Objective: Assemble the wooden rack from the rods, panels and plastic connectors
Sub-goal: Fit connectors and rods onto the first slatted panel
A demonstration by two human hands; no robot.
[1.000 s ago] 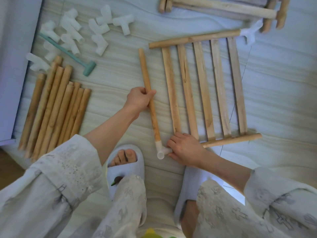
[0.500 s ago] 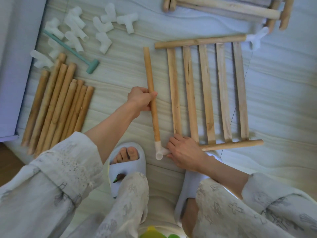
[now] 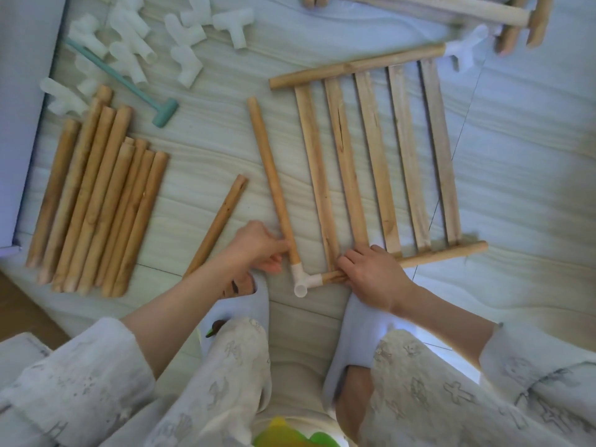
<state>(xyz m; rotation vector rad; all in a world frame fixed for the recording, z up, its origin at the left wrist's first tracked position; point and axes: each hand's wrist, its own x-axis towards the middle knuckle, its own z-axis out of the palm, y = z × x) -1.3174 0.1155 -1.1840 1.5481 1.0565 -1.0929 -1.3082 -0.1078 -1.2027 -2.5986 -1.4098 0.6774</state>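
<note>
A slatted wooden panel lies flat on the floor. At its near left corner sits a white plastic connector, which joins the panel's near rail to a loose-ended rod running away from me. My left hand grips that rod just above the connector. My right hand presses down on the near rail beside the connector. A second white connector caps the far rail's right end.
A bundle of rods lies at the left, with one single rod next to my left arm. Several white connectors and a teal mallet lie at the far left. Another wooden frame lies at the top. My slippered feet are below.
My left hand slid down the rod from its middle to just above the connector. A single loose rod is now in view beside my left arm. The right hand stayed on the rail.
</note>
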